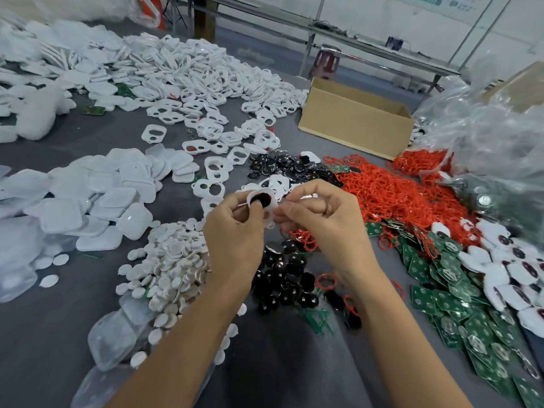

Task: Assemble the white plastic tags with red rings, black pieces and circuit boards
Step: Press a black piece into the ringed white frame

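Observation:
My left hand pinches a white plastic tag above the grey table; a black piece with a bit of red sits in the tag's opening under my thumb. My right hand has its fingertips closed on the tag's right edge. Below the hands lies a heap of black pieces with a few red rings. A big pile of red rings spreads to the right. Green circuit boards cover the right side, next to finished white tags.
Empty white tag frames lie heaped across the back. White covers and small white discs sit at the left. An open cardboard box stands at the back right, beside clear plastic bags.

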Motion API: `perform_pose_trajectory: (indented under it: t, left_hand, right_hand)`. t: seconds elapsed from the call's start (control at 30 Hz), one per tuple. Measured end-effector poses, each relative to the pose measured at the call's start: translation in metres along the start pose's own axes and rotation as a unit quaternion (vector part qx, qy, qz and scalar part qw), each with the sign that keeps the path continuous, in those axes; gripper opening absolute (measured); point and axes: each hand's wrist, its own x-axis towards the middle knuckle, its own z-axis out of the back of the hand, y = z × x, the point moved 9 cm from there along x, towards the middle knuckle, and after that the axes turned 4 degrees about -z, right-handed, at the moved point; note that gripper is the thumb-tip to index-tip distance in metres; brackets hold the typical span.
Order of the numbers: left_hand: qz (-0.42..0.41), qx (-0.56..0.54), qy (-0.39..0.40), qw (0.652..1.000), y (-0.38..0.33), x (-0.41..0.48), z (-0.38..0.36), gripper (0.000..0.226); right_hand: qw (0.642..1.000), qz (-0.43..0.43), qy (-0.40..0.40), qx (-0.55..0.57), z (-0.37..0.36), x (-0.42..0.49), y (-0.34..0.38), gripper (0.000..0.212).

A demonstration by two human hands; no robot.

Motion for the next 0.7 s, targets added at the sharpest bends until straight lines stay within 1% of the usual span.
perform_pose_trajectory:
  t: [0.07,0.17,0.23,0.33,0.5,0.7]
  left_hand:
    - [0.014,-0.014,0.008,1.0,0.002,-0.001,-0.001,0.026]
    - [0.044,-0.04,0.006,0.998,0.007,0.0,-0.001,0.015]
    - [0.06,-0.06,0.006,0.996,0.01,0.001,-0.003,0.008]
    - [0.075,-0.084,0.012,0.994,0.012,0.0,-0.005,0.009]
    - [0.067,-0.099,0.02,0.993,0.011,-0.002,-0.007,0.011]
    - [0.057,-0.094,0.007,0.994,0.012,-0.002,-0.006,0.006]
  right_hand:
    - [0.999,-0.012,0.01,0.038,-0.001,0.0,-0.002,0.011]
    - [1.0,0.005,-0.017,0.003,0.001,0.001,0.0,0.018]
    - [0.999,-0.001,-0.034,-0.001,0.001,0.001,-0.003,0.021]
    - [0.999,-0.009,-0.051,-0.006,0.0,0.0,-0.008,0.02]
    - [0.994,-0.043,-0.092,0.05,0.005,-0.002,-0.017,0.016]
    - [0.988,-0.05,-0.116,0.091,0.009,-0.004,-0.018,0.008]
